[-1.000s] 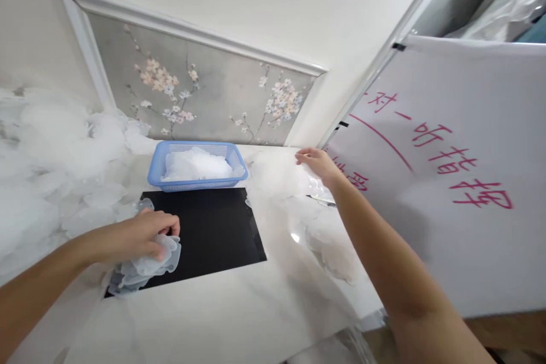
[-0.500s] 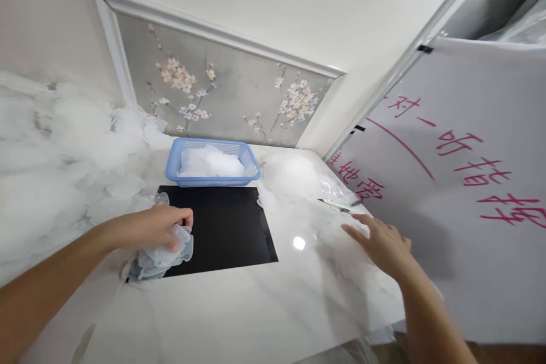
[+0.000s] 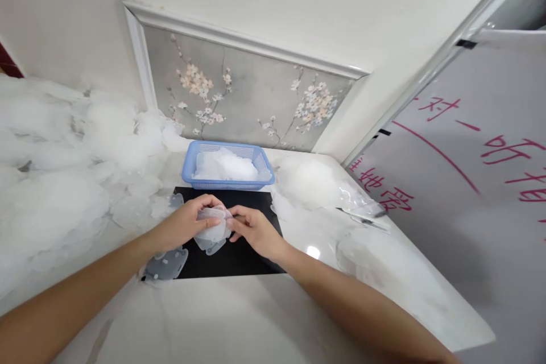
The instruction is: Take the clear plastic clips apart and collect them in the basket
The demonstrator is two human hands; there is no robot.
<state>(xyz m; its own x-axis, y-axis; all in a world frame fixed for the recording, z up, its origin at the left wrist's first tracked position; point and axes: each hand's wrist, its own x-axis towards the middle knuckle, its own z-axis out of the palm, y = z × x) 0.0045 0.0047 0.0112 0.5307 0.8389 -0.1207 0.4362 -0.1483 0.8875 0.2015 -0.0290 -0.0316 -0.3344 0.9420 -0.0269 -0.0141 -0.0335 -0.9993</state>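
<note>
Over a black mat (image 3: 251, 256), my left hand (image 3: 191, 222) pinches a small stack of thin translucent plastic pieces (image 3: 212, 234) with wavy edges. My right hand (image 3: 253, 230) meets it from the other side, thumb and fingers closed on the stack's right edge. More of the same translucent pieces (image 3: 168, 264) lie on the mat's left part, under my left wrist. Just behind the mat stands a blue plastic basket (image 3: 230, 185) holding whitish translucent pieces.
A big heap of whitish translucent pieces (image 3: 55, 182) covers the table's left side. Another pile (image 3: 307, 182) sits right of the basket, near a clear bag and tweezers-like metal tool (image 3: 362, 220). A whiteboard (image 3: 447, 210) with red writing borders the right; a wall with a floral panel (image 3: 256, 85) rises behind.
My right hand has come from the table's right side to the mat and now grips the stack. My left hand has lifted the pieces rightward off the pile. The view has shifted slightly.
</note>
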